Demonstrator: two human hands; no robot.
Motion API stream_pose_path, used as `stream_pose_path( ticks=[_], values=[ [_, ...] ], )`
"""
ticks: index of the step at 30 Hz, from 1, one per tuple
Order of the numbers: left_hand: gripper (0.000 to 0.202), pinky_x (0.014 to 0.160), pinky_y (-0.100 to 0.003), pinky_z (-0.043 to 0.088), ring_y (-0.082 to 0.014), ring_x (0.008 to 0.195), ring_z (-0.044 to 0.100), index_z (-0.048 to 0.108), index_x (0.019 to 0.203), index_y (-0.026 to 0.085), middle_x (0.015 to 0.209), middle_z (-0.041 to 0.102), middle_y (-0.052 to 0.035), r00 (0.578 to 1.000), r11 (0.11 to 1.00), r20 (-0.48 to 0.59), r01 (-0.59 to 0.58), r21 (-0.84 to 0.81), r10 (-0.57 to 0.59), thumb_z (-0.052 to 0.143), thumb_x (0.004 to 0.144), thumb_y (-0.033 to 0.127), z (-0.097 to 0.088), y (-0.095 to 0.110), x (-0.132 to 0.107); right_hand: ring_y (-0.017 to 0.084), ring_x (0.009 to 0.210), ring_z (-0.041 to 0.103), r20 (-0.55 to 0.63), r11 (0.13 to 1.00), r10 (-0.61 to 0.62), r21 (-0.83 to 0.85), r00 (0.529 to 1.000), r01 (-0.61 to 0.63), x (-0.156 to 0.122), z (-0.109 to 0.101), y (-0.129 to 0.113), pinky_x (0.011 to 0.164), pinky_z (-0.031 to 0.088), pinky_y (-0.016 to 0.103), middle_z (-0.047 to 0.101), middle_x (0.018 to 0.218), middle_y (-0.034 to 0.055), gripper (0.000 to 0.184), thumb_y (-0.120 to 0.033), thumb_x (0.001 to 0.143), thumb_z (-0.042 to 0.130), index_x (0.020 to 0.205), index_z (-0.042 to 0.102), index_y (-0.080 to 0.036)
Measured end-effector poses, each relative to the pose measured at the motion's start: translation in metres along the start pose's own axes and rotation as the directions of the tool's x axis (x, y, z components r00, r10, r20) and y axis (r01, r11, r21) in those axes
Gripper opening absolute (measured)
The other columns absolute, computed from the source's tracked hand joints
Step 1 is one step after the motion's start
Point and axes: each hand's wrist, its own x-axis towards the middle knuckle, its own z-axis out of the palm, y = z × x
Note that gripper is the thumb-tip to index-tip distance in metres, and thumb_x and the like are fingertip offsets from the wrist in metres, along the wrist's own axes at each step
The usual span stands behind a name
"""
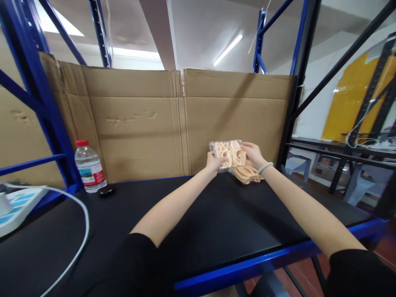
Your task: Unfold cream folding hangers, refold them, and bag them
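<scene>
A: Up off the table, a clear plastic bag of peach-coloured ring-shaped pieces [229,153], pinched between both hands. Gripped at its near left edge by the left hand [214,162], fingers curled shut; covered on its right side by the right hand [253,153], also closed on it, with a string of white beads [265,167] on that wrist.

B: Contents?

A: Packed full of flat loops and rings. Hard to make out more through the wrinkled film. Just below the right hand, a second heap of peach pieces [248,175] on the black tabletop [216,222], partly hidden by the wrist. Bagged or loose, cannot tell.

B: Around them?

A: Right behind both hands, a brown corrugated cardboard wall [139,119]. Well off to the left of the left hand, a clear plastic water bottle with red cap and red label [89,167], upright, fill level unreadable. Just beside it, a small black oval object [107,191]. Further left, a white cable [83,231] curving over the tabletop and a white-and-blue flat slab [15,208], cut off at the edge.
</scene>
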Motion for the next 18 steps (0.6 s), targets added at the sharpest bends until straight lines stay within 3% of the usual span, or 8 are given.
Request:
stream_pose_path(
  ticks=[3,6,8,10,12,13,15,18],
  values=[
    [0.053,0.088,-0.032,0.048,-0.0198,0.094,0.062,0.053,0.103,0.015,0.1,0.064,-0.0071,0.99,0.983,0.001,-0.138,0.124,0.139,0.075,0.058,0.0,-0.056,0.012,-0.02,0.012,0.064,0.061,0.163,0.995,0.005,0.095,0.987,-0.021,-0.026,0.038,0.001,0.059,0.052,0.023,0.062,0.077,0.0012,0.054,-0.015,0.076,0.055,0.129,0.045,-0.015],
    [0.044,0.096,-0.032,0.044,-0.0209,0.103,0.059,0.057,0.103,0.017,0.105,0.064,-0.0053,0.966,0.93,0.076,-0.259,0.261,0.248,0.071,0.062,0.005,-0.111,0.02,-0.042,0.014,0.066,0.062,0.327,0.989,0.026,0.128,0.945,-0.071,-0.053,0.082,0.007,0.06,0.052,0.025,0.062,0.072,0.001,0.052,-0.012,0.075,0.054,0.126,0.046,-0.016],
    [0.046,0.098,-0.033,0.042,-0.021,0.107,0.056,0.053,0.118,0.021,0.113,0.062,-0.0054,0.875,0.636,0.287,-0.482,0.602,0.39,0.062,0.074,0.014,-0.145,0.022,-0.054,0.015,0.07,0.064,0.415,0.987,0.04,0.126,0.909,-0.101,-0.071,0.109,0.013,0.064,0.053,0.027,0.064,0.075,0.0025,0.047,-0.013,0.076,0.053,0.122,0.048,-0.016],
    [0.044,0.102,-0.034,0.039,-0.0211,0.113,0.051,0.053,0.123,0.021,0.119,0.058,-0.0068,0.79,0.272,0.486,-0.595,0.757,0.375,0.051,0.08,0.011,-0.173,0.021,-0.062,0.015,0.076,0.065,0.475,0.988,0.042,0.111,0.879,-0.107,-0.085,0.129,0.02,0.068,0.053,0.028,0.067,0.082,0.0041,0.04,-0.014,0.078,0.052,0.118,0.051,-0.018],
    [0.048,0.099,-0.035,0.042,-0.0219,0.116,0.049,0.051,0.128,0.023,0.119,0.057,-0.0077,0.783,0.006,0.576,-0.594,0.805,0.237,0.042,0.083,0.009,-0.19,0.018,-0.067,0.015,0.081,0.065,0.501,0.993,0.04,0.075,0.865,-0.089,-0.093,0.14,0.027,0.071,0.053,0.029,0.068,0.088,0.0055,0.037,-0.014,0.078,0.05,0.115,0.052,-0.018],
    [0.048,0.096,-0.036,0.044,-0.0227,0.118,0.047,0.05,0.129,0.025,0.12,0.057,-0.0077,0.791,-0.075,0.59,-0.586,0.807,0.162,0.04,0.085,0.01,-0.195,0.016,-0.07,0.015,0.083,0.065,0.498,0.996,0.038,0.048,0.866,-0.071,-0.095,0.141,0.03,0.073,0.052,0.029,0.067,0.092,0.0063,0.036,-0.013,0.078,0.049,0.114,0.053,-0.017],
    [0.044,0.096,-0.037,0.045,-0.024,0.121,0.045,0.052,0.128,0.026,0.122,0.057,-0.0075,0.798,-0.13,0.599,-0.589,0.798,0.064,0.042,0.086,0.015,-0.197,0.014,-0.074,0.016,0.088,0.063,0.463,1.0,0.02,-0.016,0.886,-0.015,-0.094,0.137,0.035,0.077,0.051,0.031,0.066,0.097,0.0084,0.033,-0.013,0.079,0.046,0.112,0.053,-0.016],
    [0.037,0.104,-0.036,0.039,-0.024,0.119,0.048,0.058,0.121,0.022,0.121,0.06,-0.0085,0.756,-0.016,0.655,-0.655,0.756,0.016,0.054,0.086,0.032,-0.193,0.016,-0.078,0.016,0.093,0.06,0.418,0.988,-0.069,-0.1,0.906,0.121,-0.094,0.12,0.038,0.086,0.046,0.034,0.064,0.099,0.0087,0.023,-0.019,0.083,0.046,0.103,0.057,-0.015]
  ],
)
